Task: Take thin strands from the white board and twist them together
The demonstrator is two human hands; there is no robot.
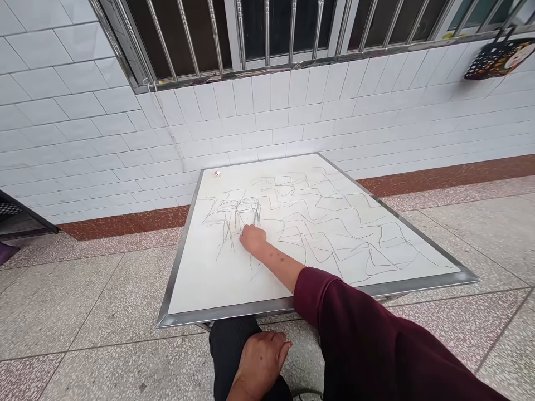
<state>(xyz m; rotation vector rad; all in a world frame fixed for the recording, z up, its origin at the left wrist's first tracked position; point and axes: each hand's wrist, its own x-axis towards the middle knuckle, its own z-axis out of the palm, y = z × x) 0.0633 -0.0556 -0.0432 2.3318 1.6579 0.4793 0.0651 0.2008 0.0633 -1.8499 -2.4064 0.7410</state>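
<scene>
My right hand (252,239) is closed in a fist on the white tabletop (200,278), its knuckles at the lower edge of a dense patch of thin dark scribbled lines (246,209). Whatever the fingers grip is hidden under the hand. Long wavy dark lines (334,223) spread over the right half of the surface. Below the table's front edge, my left hand (263,356) rests on my dark-trousered thigh (228,340), palm down with its fingers laid over the knee, and it holds nothing visible.
A small white-and-red object (217,174) sits at the table's far left corner. Metal trim (234,308) edges the tabletop. Behind stand a white tiled wall (251,120) and a barred window (267,33). A patterned bag (497,58) hangs at upper right. Speckled floor (104,295) surrounds the table.
</scene>
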